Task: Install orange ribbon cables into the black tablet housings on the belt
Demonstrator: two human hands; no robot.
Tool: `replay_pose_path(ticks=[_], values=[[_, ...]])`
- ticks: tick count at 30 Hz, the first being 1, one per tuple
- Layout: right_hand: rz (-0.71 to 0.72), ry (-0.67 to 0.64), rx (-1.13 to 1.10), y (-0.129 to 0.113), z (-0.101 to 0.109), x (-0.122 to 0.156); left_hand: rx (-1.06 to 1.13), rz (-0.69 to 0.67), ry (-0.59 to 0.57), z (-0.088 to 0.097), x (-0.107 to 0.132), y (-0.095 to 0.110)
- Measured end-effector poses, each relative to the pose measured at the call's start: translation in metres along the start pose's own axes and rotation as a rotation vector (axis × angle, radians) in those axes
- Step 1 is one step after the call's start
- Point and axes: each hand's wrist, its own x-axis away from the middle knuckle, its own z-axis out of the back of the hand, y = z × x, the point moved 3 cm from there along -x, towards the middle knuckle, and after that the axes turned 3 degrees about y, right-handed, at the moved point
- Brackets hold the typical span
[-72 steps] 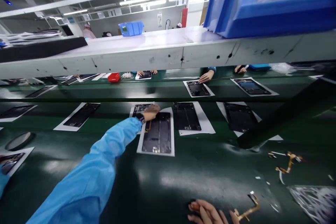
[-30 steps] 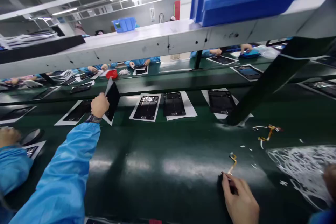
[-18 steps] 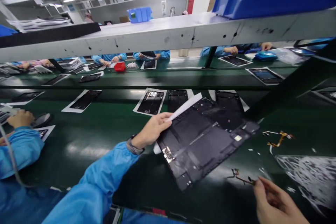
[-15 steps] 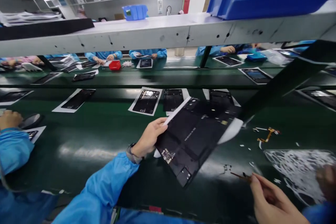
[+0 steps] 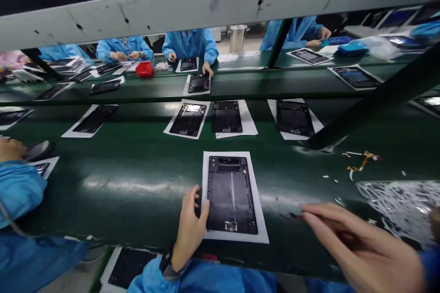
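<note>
A black tablet housing [image 5: 223, 201], its inner side up, lies flat on a white paper sheet [image 5: 260, 224] on the green work surface in front of me. At its left edge is my left hand [image 5: 189, 226], with fingers apart and thumb beside or lightly on the edge. To the right of the sheet, my right hand [image 5: 357, 242] pinches a thin dark strip [image 5: 292, 216] between thumb and fingertips. The strip is small and blurred, so its exact kind is unclear.
Other tablet housings on paper [image 5: 227, 116] line the far side. A slanted dark post [image 5: 347, 119], orange flex cables [image 5: 365, 160] and a clear bag of white strips [image 5: 398, 206] are at right. A white shelf beam [image 5: 206, 7] crosses above. Co-workers' hands [image 5: 207, 69] work opposite.
The tablet housing, held up tilted in my left hand before, now lies flat on its paper, and that hand has let go. My right hand keeps its pinch. A co-worker opposite now touches another housing.
</note>
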Motion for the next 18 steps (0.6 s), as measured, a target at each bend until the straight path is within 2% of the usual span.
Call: replay_pose_path(ticks=[1, 2, 3, 5, 6, 7, 9, 12, 15, 18], values=[[0.031, -0.134, -0.051, -0.008, -0.015, -0.008, -0.052, -0.062, 0.044, 0.006, 0.001, 0.010], [0.052, -0.279, -0.103, -0.017, -0.032, -0.018, -0.059, -0.123, 0.025, 0.009, 0.001, 0.021], [0.054, -0.405, -0.140, -0.024, -0.051, -0.028, -0.030, -0.172, -0.058, 0.008, 0.000, 0.031], [0.055, -0.585, -0.200, -0.036, -0.093, -0.050, 0.047, -0.214, -0.305, -0.001, -0.007, 0.047], [0.070, -0.628, -0.237, -0.040, -0.113, -0.061, 0.057, -0.216, -0.396, -0.007, -0.013, 0.052], [0.080, -0.659, -0.260, -0.041, -0.133, -0.071, 0.033, -0.221, -0.440, -0.011, -0.020, 0.053], [0.071, -0.716, -0.292, -0.037, -0.168, -0.089, -0.122, -0.264, -0.412, -0.017, -0.037, 0.051], [0.071, -0.771, -0.225, -0.023, -0.206, -0.105, -0.471, -0.442, -0.301, -0.016, -0.057, 0.040], [0.112, -0.789, -0.130, -0.014, -0.228, -0.114, -0.732, -0.618, -0.270, -0.010, -0.068, 0.030], [0.136, -0.810, -0.075, -0.011, -0.245, -0.119, -0.885, -0.704, -0.273, -0.006, -0.072, 0.025]])
